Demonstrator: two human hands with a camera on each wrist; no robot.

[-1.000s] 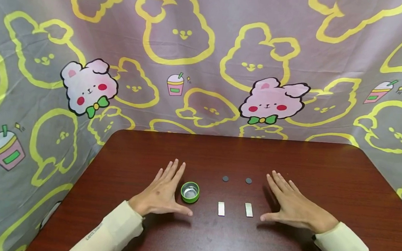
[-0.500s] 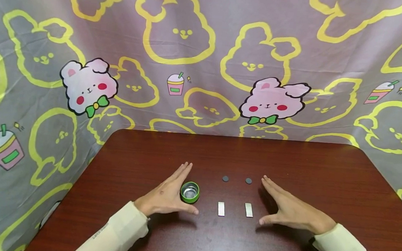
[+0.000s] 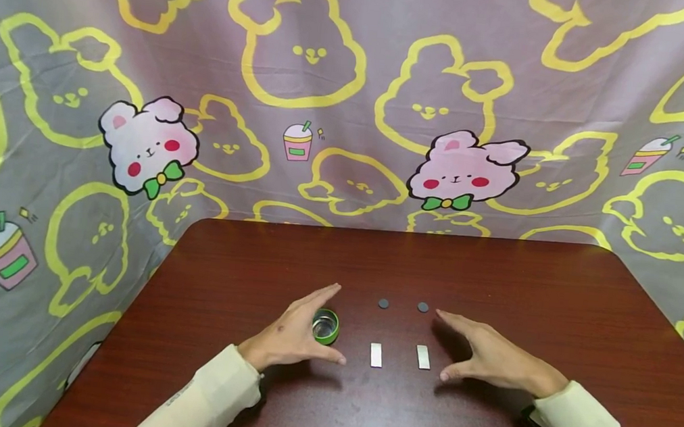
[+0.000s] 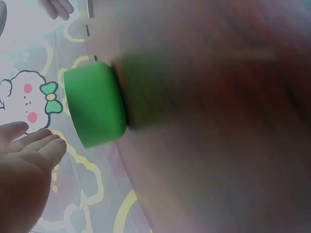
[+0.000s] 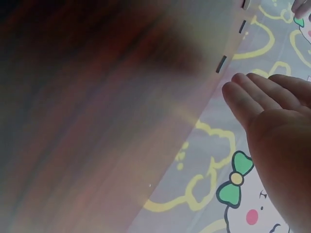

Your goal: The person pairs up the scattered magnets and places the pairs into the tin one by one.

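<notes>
A small round green tin [image 3: 325, 338] with a silvery inside stands on the table. My left hand [image 3: 291, 331] is spread beside it, fingers behind and thumb in front, covering part of its left side in the head view. From the left wrist, the tin's smooth green wall [image 4: 95, 104] shows apart from the fingers. My right hand [image 3: 488, 355] is spread at the right, holding nothing. Its fingertips are near a dark round disc [image 3: 422, 307], its thumb near a pale rectangular strip [image 3: 423, 357]. A second disc [image 3: 383, 304] and a second strip [image 3: 376, 355] lie between the hands.
The dark reddish-brown table [image 3: 374, 264] has a wood grain and rounded far corners. A grey-pink curtain [image 3: 373, 141] printed with cartoon bears and drink cups hangs along its far side and both flanks.
Both hands have moved inward: the left further right, now overlapping the tin's edge, the right slightly left toward the disc. The tin, discs and strips have stayed put.
</notes>
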